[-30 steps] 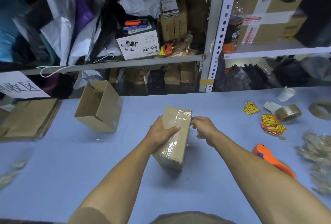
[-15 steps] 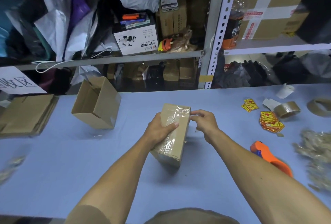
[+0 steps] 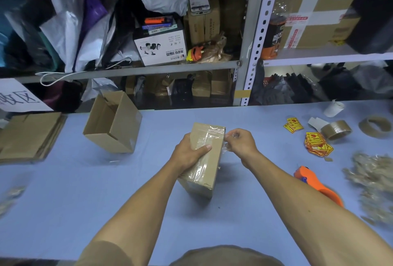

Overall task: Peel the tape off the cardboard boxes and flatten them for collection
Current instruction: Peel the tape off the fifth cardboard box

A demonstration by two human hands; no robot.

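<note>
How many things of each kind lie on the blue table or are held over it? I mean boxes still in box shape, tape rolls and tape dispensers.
Boxes in box shape: 2, taped box and open box
Tape rolls: 2, and
Tape dispensers: 1, orange
Total: 5

Table layout, shelving behind.

Taped box at table centre, between left hand on its left face and right hand at its right far edge. Open box on the table to the far left; flattened cardboard stack left of that. Tape dispenser right of the right forearm; tape roll and stickers far right; peeled tape heap at the right edge. Shelf rack behind the table.
</note>
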